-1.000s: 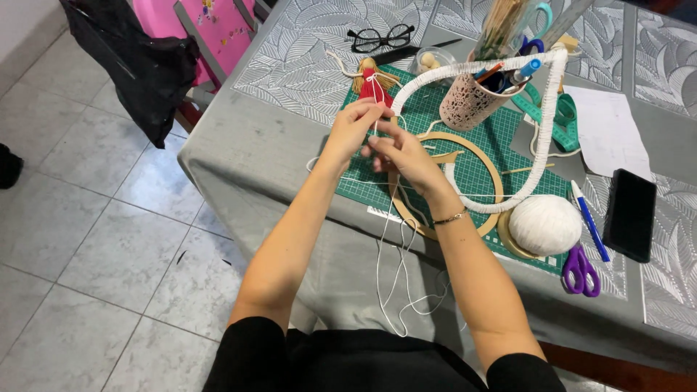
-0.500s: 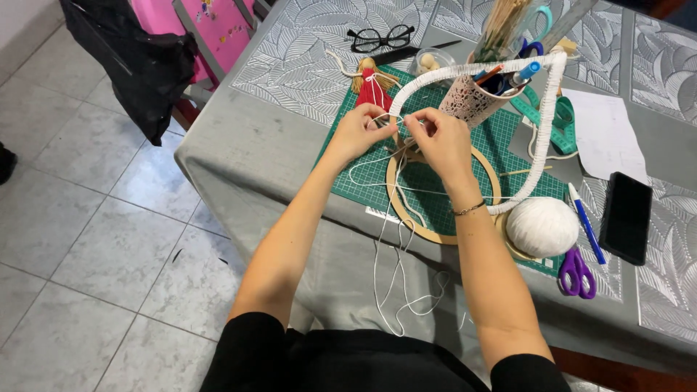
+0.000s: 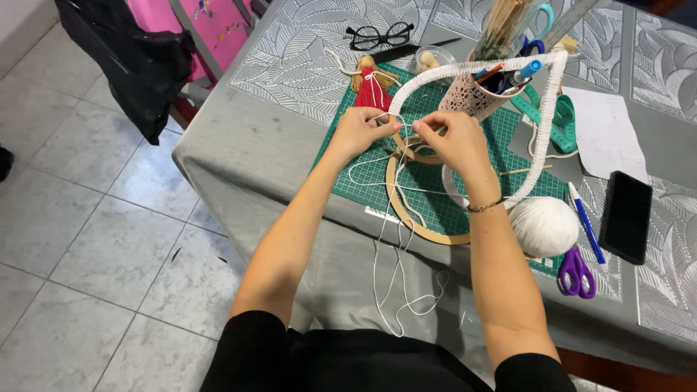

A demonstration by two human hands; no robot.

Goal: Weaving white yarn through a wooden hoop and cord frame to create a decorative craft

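White cord [image 3: 396, 279] dangles off the desk [image 3: 239, 138] edge at six o'clock. Above it, the wooden hoop [image 3: 406, 210] lies on the green cutting mat [image 3: 363, 174]. Left hand [image 3: 357, 131] pinches cord at ten o'clock; right hand [image 3: 454, 141] grips cord against the hoop top. Yarn ball [image 3: 544, 226] sits at three o'clock.

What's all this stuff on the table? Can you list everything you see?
wooden hoop: 1, tan, on the green mat
white cord: several strands, hanging off the table edge
cutting mat: 1, green, on the grey tablecloth
yarn ball: 1, white, right of the hoop
wrapped ring: 1, white, over the mat
doll: 1, red, mat's far corner
pen cup: 1, pale
glasses: 1, black
scissors: 1, purple
phone: 1, black
pen: 1, blue
left hand: pinching cord at the hoop
right hand: on the hoop, holding cord
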